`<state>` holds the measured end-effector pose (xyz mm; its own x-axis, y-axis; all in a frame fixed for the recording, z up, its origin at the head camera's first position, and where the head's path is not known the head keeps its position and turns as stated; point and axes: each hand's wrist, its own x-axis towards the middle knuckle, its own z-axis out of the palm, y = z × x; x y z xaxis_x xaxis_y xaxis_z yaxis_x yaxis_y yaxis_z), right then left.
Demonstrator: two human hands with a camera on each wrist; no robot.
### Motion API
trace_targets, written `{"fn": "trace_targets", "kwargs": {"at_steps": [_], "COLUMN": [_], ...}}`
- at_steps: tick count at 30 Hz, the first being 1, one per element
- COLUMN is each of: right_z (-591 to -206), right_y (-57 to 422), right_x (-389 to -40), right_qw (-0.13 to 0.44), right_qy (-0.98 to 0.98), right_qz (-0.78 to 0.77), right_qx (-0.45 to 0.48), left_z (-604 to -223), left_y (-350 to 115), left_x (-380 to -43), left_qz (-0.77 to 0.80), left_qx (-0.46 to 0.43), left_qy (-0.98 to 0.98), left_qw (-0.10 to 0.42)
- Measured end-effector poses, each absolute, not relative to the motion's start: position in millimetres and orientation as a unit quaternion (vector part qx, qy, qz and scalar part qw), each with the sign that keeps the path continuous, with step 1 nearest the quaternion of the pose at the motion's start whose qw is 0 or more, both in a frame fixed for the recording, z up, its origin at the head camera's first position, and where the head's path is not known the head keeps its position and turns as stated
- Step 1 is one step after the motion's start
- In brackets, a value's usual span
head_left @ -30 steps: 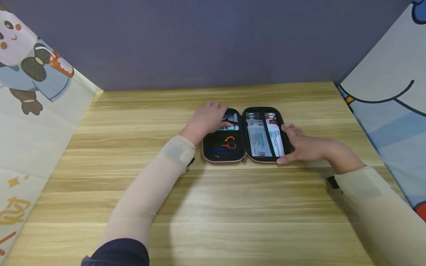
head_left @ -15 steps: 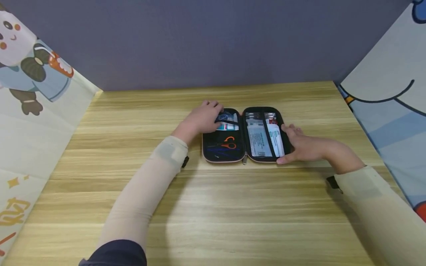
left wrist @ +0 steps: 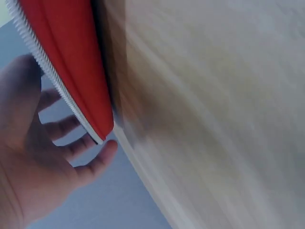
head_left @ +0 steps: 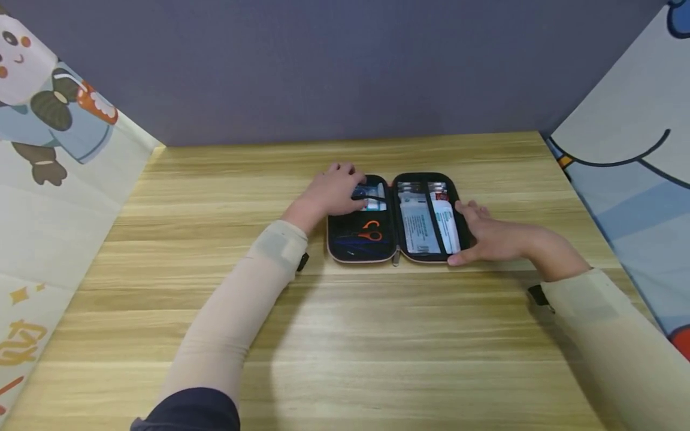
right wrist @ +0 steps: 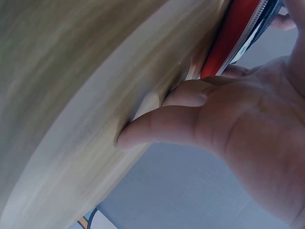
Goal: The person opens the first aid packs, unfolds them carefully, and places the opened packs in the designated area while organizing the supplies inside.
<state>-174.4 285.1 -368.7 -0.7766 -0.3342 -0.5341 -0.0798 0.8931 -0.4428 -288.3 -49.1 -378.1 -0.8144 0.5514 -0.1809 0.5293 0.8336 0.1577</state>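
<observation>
A zippered case (head_left: 345, 224) lies spread flat on the wooden table, black inside and red outside. Orange-handled scissors (head_left: 372, 235) and a dark blue item sit in the lower part of its left half. Above them, small packets (head_left: 377, 197) are partly hidden by my left hand (head_left: 334, 191), which reaches over the upper left rim with loosely bent fingers. Whether it touches the packets I cannot tell. White printed packets (head_left: 418, 227) fill the right half under a black strap. Against the outer right edge rests my right hand (head_left: 493, 236), thumb and fingers spread.
The wooden table (head_left: 377, 341) ends at a dark blue-grey panel (head_left: 350, 72) behind the case. Cartoon-printed sheets (head_left: 59, 197) border the left and right sides. A zipper pull (head_left: 396, 258) hangs at the front of the case's fold.
My left hand drew back leftward off the upper packets, then shifted slightly right again. My right hand and the case have stayed in place.
</observation>
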Motion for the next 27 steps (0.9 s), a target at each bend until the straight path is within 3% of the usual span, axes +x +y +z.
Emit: {"fn": "trace_targets", "kwargs": {"at_steps": [11, 27], "right_z": [-369.1, -346.1], "right_y": [286.1, 265.1], "right_x": [-176.2, -195.2], "right_qw": [0.311, 0.266], "right_qy": [0.924, 0.953], "right_qz": [-0.189, -0.104], "right_qx": [-0.119, -0.104], "left_z": [-378.4, -358.5], "left_y": [-59.0, -92.3], "left_x": [-291.3, -290.2], "left_qz": [0.019, 0.121], "left_qx": [0.334, 0.276], "left_qy": [0.939, 0.944], "left_qw": [0.082, 0.131]}}
